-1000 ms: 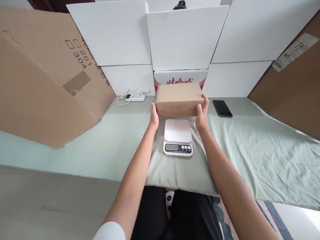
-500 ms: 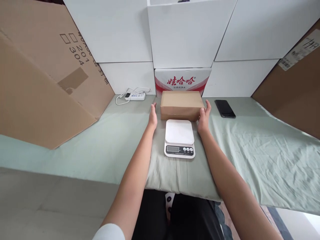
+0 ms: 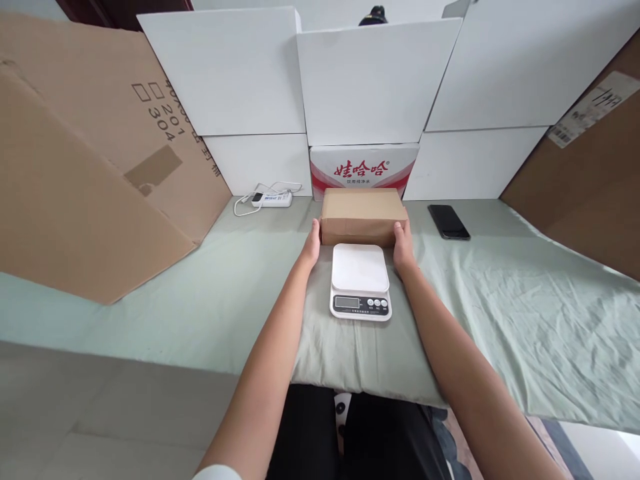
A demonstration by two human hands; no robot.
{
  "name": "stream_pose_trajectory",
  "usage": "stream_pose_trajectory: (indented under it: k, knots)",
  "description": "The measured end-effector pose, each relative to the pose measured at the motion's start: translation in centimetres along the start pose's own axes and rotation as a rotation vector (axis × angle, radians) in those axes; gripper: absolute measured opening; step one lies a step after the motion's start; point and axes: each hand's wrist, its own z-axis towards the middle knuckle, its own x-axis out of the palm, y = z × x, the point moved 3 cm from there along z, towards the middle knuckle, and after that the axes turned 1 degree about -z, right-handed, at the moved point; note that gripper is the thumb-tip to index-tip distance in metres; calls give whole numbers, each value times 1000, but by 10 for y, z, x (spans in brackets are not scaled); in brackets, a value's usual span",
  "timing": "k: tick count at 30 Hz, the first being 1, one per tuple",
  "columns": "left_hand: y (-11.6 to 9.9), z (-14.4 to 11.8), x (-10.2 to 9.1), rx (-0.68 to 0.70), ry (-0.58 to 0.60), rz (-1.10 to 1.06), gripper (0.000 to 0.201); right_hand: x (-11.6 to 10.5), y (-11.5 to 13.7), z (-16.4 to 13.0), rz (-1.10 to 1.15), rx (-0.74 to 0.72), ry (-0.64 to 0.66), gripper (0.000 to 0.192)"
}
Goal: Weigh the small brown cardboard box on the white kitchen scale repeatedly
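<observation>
A small brown cardboard box (image 3: 364, 217) rests on the green cloth behind a white kitchen scale (image 3: 360, 268). My left hand (image 3: 312, 243) presses against the box's left end, thumb upward. On the opposite end, my right hand (image 3: 403, 243) grips it, its thumb on the front corner and its other fingers hidden behind that side. Between my forearms lies the scale, its platform bare and its display showing no digits I can make out.
A black smartphone (image 3: 449, 221) lies to the right. At the back left sits a white power strip (image 3: 273, 199) with a cable. Large cartons (image 3: 90, 187) flank the table, and white panels (image 3: 375, 87) stand behind a red-and-white printed carton (image 3: 363, 169).
Both hands have closed inward onto the ends of the cardboard box; the left was apart from it before. The view has tilted slightly upward.
</observation>
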Motion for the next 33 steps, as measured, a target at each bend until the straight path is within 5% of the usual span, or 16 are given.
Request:
stream_pose_trajectory:
  k: [3,8,13,19,33]
  knots:
    - [-5,-3,1,-65,-12,-20,90,4,17,-6,13,-28,37,103]
    - [-38,-21,3,68,-37,20,90,0,60,-13,-28,-242,63,116]
    - [-75,-87,-7,152,-40,122,87,-22,89,-52,-123,-325,104,107]
    - [-81,-155,-12,135,46,129,90,-44,77,-109,-207,-314,147,111]
    - [-71,-149,-6,165,50,132,93,-44,74,-114,-115,-273,65,92]
